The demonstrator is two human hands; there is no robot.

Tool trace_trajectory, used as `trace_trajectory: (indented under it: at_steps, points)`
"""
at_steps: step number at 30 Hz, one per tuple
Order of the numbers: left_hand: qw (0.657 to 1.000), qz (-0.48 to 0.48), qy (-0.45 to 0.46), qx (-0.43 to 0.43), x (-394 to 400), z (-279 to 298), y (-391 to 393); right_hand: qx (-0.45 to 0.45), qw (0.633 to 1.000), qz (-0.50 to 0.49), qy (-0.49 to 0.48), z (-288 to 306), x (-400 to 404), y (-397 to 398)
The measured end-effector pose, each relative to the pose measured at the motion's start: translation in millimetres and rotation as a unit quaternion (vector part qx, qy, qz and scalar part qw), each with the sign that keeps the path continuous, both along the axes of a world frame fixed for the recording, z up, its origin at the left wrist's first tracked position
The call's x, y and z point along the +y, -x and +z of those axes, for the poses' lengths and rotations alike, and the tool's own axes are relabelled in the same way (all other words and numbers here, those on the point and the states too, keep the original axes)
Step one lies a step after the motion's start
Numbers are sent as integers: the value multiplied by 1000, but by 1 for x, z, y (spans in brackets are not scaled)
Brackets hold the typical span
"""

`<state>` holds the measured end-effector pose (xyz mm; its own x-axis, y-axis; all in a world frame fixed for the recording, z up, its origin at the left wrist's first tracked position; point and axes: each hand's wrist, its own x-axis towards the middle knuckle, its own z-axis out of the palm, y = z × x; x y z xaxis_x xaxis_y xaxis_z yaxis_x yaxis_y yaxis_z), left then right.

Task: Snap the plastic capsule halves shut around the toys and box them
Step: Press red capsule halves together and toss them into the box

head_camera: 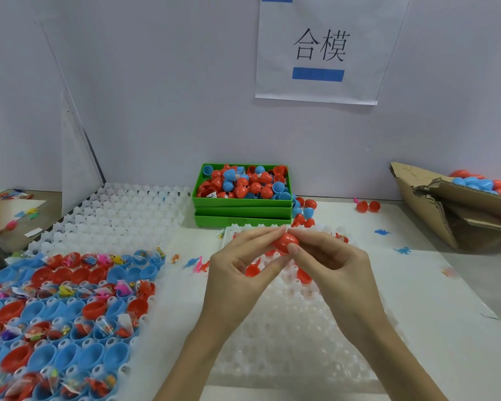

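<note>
A: From the head camera, what do we see in the middle?

B: We see the left hand and the right hand meeting above a white dimpled tray. Both pinch one red capsule between fingertips and thumbs, the left hand from its left end, the right hand from its right end. The capsule is held in the air, over the far part of that tray. Whether its two halves are fully closed, we cannot tell.

A: And where are the other capsule parts?

B: On the left lies a second tray full of blue and red open halves, many with small packed toys inside. Behind it is a stack of white trays. Straight behind the hands stands a green box on more green boxes, filled with red and blue capsule pieces. Some loose pieces lie just beside it on the table.

A: On the right?

B: A cardboard box, tilted, with red and blue capsules in it. On the wall hangs a paper sign with two characters.
</note>
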<state>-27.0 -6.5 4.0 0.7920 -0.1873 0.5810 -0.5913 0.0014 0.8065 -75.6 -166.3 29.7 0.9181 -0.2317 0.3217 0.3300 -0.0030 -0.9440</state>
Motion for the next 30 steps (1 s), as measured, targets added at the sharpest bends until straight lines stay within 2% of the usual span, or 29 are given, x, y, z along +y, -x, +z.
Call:
trace_trajectory:
  at_steps: [4,8,10,13,16,22,30]
  points:
    - [997,70,-18,-41,-9,-3,7,17,1000,4,-25,-2,3,-1]
    - [993,114,-12,-38,-14,-7,11,34,999,17,-35,-5,12,1]
    - [995,100,-7,-20,-14,-4,12,51,994,46,-80,-3,12,-1]
    - [999,49,3,9,-12,3,11,76,958,172,-216,2,5,-2]
    - [1000,2,15,17,-6,7,9,85,931,248,-254,2,0,-3]
    - [998,-50,37,27,-4,10,11,88,936,222,-258,-3,2,-6]
    - [999,-5,36,9,-11,5,16,89,955,141,-245,-7,12,-2]
